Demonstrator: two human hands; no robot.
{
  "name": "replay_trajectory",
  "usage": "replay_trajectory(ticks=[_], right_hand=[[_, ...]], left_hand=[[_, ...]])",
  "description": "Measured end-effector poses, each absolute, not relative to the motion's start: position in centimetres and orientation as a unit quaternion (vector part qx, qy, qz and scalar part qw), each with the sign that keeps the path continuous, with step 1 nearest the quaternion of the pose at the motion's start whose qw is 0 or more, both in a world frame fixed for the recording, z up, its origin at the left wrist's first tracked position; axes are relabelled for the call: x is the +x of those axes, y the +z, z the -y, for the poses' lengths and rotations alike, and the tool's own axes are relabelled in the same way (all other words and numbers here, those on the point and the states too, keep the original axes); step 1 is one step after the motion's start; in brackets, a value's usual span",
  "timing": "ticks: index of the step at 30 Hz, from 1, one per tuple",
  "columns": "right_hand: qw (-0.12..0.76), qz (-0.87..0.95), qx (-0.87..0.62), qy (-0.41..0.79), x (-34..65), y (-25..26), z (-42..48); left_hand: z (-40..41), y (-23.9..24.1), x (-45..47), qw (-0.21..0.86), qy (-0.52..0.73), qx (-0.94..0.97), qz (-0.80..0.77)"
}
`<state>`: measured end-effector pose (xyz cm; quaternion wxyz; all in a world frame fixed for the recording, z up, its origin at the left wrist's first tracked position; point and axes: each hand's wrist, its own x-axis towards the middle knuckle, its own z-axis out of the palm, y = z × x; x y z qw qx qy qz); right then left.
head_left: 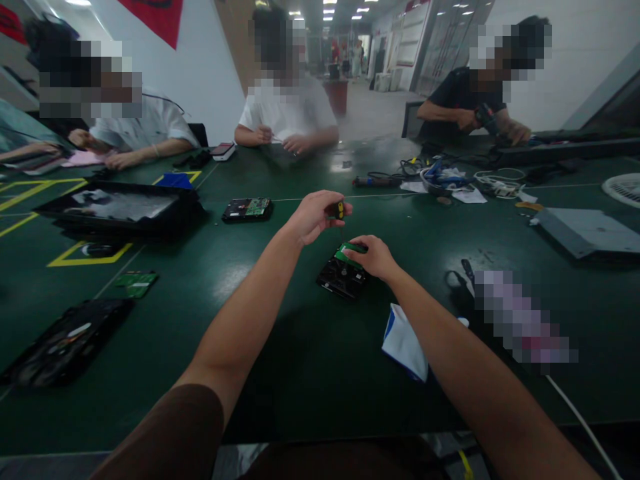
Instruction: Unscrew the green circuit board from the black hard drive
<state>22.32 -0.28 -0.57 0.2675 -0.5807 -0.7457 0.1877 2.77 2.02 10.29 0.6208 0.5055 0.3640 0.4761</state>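
A black hard drive (341, 279) with a green circuit board (345, 252) on its far part lies at an angle on the table before me. My left hand (320, 217) is closed around a screwdriver (341, 211) with a yellow and black handle. Its thin shaft points down at the drive's far edge; whether the tip sits in a screw is too small to tell. From the right, my right hand (373, 257) grips the drive's side, thumb resting on the green board and the other fingers partly hidden.
Another hard drive (247, 209), a loose circuit board (137, 283) and a larger black drive (70, 340) lie left. Black trays (120, 207) stand behind them. A white-blue cloth (406, 343) is by my right forearm. Cables (445, 177) and a grey box (587, 233) sit right. Several people sit opposite.
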Motion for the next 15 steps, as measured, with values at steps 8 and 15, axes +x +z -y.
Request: replay_trajectory(ticks=[8,15], right_hand=[[0.264,0.747,-0.581,0.186,22.41,-0.67,0.30],[0.275,0.751,-0.574,0.178,22.39,-1.01,0.12]], left_hand=[[-2.43,10.16,2.56,0.586,0.477,0.532,-0.382],[-2.01,10.17,2.84,0.627,0.462,0.508,-0.367]])
